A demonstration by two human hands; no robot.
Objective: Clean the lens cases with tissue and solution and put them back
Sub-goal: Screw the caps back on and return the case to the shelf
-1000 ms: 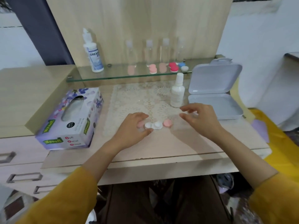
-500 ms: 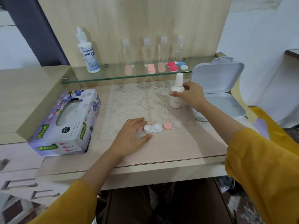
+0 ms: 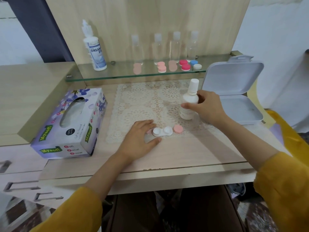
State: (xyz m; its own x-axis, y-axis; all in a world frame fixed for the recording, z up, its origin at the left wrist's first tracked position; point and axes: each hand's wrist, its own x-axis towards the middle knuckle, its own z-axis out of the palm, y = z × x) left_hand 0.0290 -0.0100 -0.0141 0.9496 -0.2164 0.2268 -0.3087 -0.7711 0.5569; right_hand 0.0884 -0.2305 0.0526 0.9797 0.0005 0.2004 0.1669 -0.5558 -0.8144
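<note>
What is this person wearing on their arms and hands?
The left sleeve and right sleeve are mustard-yellow fabric, ending partway up the forearms. The left hand and right hand are bare: no gloves, rings or watch visible.

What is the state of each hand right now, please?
Left hand: open, fingers straight, beside the white lens case.
Right hand: grips the small white bottle.

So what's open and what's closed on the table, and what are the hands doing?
Lens case: open, caps off.
Pink cap: off, lying beside the lens case.
Small white bottle: cap on, gripped by the right hand.
White box: lid open.
Tissue box: top opened.
Left hand: flat, beside the lens case.
</note>
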